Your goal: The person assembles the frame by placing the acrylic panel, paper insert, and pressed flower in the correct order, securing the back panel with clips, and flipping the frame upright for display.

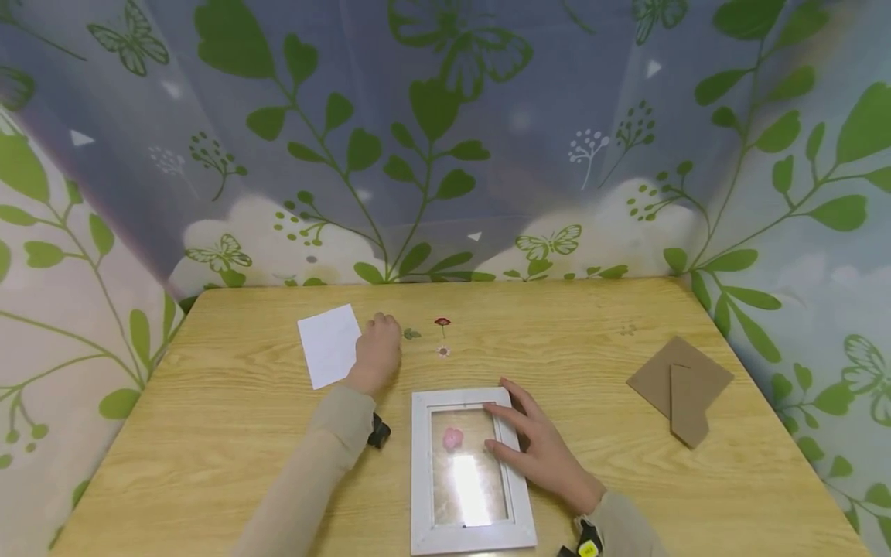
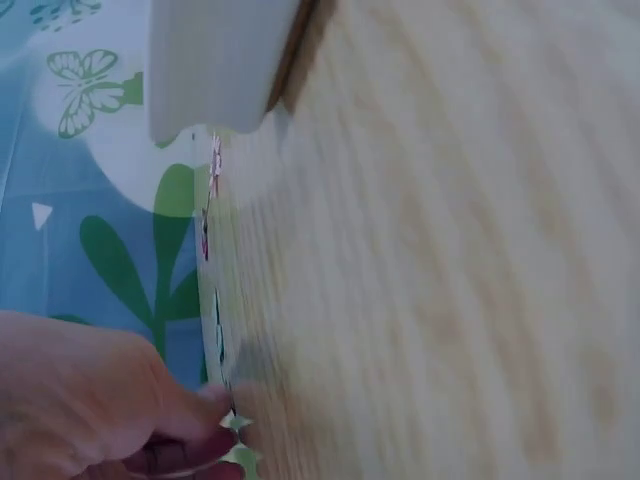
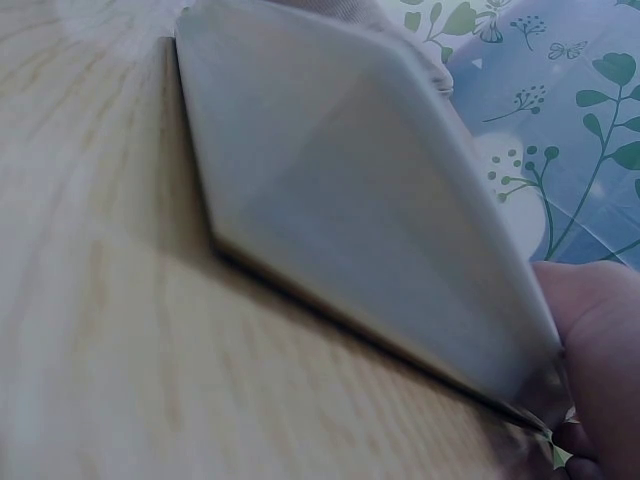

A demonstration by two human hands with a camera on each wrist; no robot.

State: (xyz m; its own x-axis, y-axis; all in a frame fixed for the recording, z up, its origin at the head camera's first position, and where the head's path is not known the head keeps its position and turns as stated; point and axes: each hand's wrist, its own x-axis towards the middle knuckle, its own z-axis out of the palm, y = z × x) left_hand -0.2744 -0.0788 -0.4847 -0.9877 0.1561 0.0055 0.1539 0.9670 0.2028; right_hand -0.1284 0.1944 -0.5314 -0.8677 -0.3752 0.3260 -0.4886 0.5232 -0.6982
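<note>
My left hand (image 1: 378, 352) is low over the table beside a white paper square (image 1: 327, 348). In the left wrist view its thumb and fingers pinch a small light-green leaf (image 2: 242, 458). Just right of that hand lies a green leaf sprig (image 1: 411, 333). Beyond it are a red flower (image 1: 442, 321) on a thin stem and a small daisy-like flower (image 1: 443, 352). My right hand (image 1: 539, 441) rests on the right side of a white picture frame (image 1: 421, 472), fingers spread over rim and pane. A pink flower (image 1: 452, 439) lies within the pane.
A brown backing board (image 1: 685, 379) with its stand lies at the right of the wooden table (image 1: 230, 433). Faint pale pieces (image 1: 628, 329) lie farther back. A cloth printed with leaves and butterflies (image 1: 445, 193) hangs behind the table.
</note>
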